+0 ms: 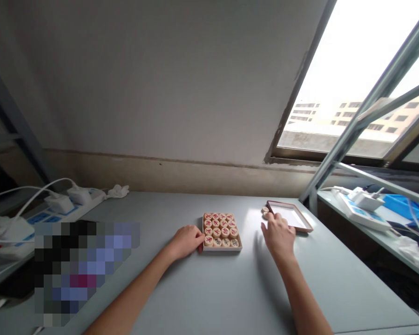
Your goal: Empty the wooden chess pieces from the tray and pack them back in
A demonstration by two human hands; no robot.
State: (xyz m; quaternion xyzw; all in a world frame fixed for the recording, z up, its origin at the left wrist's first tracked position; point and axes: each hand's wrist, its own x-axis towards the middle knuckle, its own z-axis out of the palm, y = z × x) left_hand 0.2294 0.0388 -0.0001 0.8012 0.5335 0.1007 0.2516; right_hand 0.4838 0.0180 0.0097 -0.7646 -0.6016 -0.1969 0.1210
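A shallow box (222, 248) filled with several round wooden chess pieces marked in red and black lies on the grey table (209, 288). My left hand (186, 241) rests against the box's left front corner, fingers curled on its edge. My right hand (278, 234) lies to the right, fingers bent over the near corner of an empty lid-like tray (293, 217). Loose wooden pieces (265, 211) sit just beyond its fingertips, by the tray's left corner.
Power strips with white plugs and cables (56, 204) crowd the table's left back. A blurred patch (80, 265) covers something at the left. A metal frame post (314, 190) stands at the right, with another power strip (363, 209) on a neighbouring surface. A wall and window lie behind.
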